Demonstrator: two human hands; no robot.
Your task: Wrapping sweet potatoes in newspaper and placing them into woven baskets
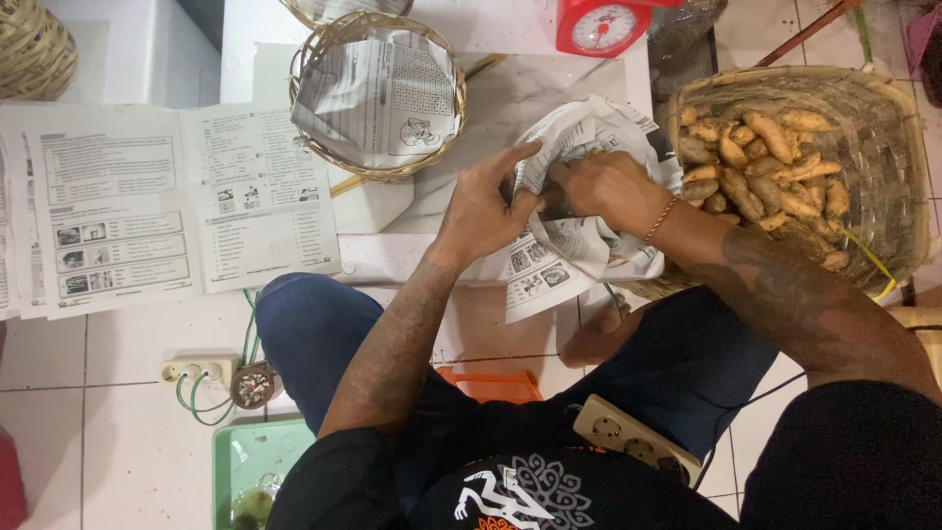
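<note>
Left hand [488,203] and right hand [601,186], frame centre: fingers closed on crumpled newspaper bundle [589,196], folding it shut. Root basket [883,147] at right, within reach; paper-lined basket [378,93] above.

A low white marble-patterned table top [549,98] carries a round woven basket lined with newspaper [378,93], a red kitchen scale [601,25] at its far edge, and crumpled printed paper [579,236]. Flat printed paper sheets [147,211] overhang its left side above the white tiled floor [108,383].
</note>
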